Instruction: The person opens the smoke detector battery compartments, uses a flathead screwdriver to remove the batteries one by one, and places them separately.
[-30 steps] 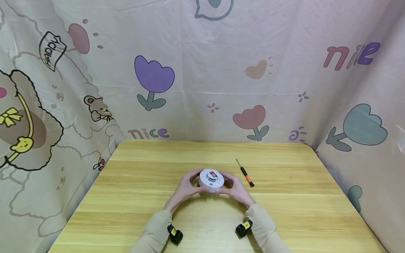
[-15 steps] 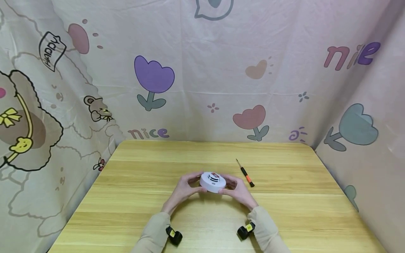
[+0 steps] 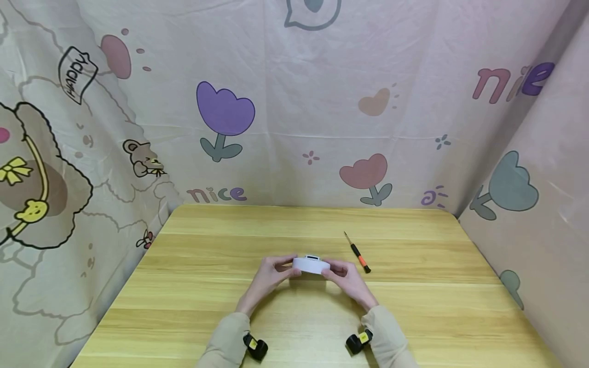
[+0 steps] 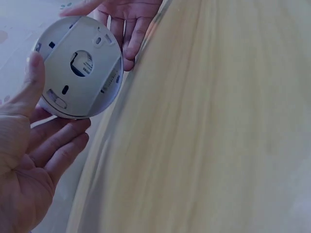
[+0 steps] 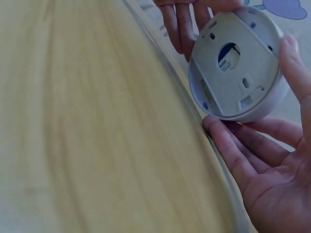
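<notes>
A round white smoke detector (image 3: 311, 265) is held above the table between both hands, its side edge facing the head camera. My left hand (image 3: 271, 276) grips its left rim with thumb and fingers. On the opposite rim, my right hand (image 3: 348, 281) pinches it the same way. Both wrist views show the flat mounting base of the smoke detector (image 4: 97, 63), with slots and a round central hole through which a label shows. In the right wrist view the right thumb lies along the rim of the smoke detector (image 5: 243, 77). Its vented top is mostly turned away.
A small screwdriver (image 3: 357, 253) with a black and orange handle lies right of the hands on the wooden table (image 3: 207, 245). A printed cloth (image 3: 294, 102) hangs behind and at both sides of the table.
Both hands have tilted the smoke detector away, so its vented top has turned from facing the head camera to nearly edge-on. It has shifted slightly right. The screwdriver has stayed put.
</notes>
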### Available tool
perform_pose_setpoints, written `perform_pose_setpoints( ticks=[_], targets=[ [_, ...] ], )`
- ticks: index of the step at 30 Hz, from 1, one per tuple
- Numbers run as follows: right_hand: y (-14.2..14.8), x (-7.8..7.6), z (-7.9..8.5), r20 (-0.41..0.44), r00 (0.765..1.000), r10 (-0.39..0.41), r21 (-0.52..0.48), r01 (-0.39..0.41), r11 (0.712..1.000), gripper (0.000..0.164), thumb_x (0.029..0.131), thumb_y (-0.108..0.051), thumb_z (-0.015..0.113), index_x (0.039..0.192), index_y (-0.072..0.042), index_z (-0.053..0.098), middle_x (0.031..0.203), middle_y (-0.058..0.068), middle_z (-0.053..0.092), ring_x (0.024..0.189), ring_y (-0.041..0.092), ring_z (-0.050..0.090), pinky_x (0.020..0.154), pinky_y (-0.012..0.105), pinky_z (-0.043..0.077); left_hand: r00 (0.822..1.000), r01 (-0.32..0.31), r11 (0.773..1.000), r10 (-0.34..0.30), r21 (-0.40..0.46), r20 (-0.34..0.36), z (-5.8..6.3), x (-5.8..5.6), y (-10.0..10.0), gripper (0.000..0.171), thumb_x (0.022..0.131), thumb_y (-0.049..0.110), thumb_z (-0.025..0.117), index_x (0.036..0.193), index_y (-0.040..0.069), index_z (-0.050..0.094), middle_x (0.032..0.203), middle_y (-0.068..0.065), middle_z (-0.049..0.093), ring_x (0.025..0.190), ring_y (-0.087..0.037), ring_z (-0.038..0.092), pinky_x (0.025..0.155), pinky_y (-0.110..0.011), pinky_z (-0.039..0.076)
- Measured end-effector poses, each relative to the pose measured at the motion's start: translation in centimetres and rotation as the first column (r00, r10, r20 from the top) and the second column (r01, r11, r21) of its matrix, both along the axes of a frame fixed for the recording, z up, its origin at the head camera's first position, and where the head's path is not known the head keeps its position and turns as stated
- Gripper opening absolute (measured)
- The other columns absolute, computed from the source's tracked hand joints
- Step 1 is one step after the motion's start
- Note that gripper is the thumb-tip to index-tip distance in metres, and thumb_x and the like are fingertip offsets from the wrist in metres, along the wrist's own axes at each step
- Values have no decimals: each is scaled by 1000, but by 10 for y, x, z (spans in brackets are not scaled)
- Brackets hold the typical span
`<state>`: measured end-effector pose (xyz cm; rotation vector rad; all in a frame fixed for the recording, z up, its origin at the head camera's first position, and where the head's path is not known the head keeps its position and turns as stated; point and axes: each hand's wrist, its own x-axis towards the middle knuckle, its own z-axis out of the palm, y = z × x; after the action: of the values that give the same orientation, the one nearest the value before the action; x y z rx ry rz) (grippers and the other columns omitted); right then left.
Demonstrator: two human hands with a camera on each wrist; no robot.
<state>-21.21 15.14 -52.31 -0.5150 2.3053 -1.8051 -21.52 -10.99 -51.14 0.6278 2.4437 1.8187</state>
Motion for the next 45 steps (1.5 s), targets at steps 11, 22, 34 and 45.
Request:
perform_pose_setpoints(
  ticks=[11,22,34,45],
  targets=[
    [-5,6,1,32,999,5,-87,-3,996,46,106,-19,51,133,18,52,125,41,61,104,43,71,93,34,61,995,-84,987,76,-134,-69,8,6,7,50,91,34,70,126,-3,67,121,-24,71,101,-32,75,84,-28,63],
    [-2,6,-4,-15,999,47,-97,-48,994,45,107,-17,46,137,17,48,127,42,58,104,47,69,93,37,61,992,-121,978,113,-169,-57,12,9,12,48,95,37,64,126,1,68,120,-19,73,93,-17,72,77,-22,60],
    [-2,8,-4,-71,997,-7,28,9,1000,41,108,-21,47,128,12,59,95,29,72,76,19,74,73,32,65,985,-147,972,126,-184,-120,8,10,13,38,96,25,67,125,1,69,112,-17,76,95,-23,75,82,-26,62],
    [0,11,-1,-101,995,9,102,1,995,33,106,-25,51,113,4,66,78,20,71,61,14,66,55,30,60,997,-70,978,64,-198,-38,6,12,10,42,97,21,66,133,-1,62,117,-21,73,100,-28,75,88,-31,63]
  ],
)
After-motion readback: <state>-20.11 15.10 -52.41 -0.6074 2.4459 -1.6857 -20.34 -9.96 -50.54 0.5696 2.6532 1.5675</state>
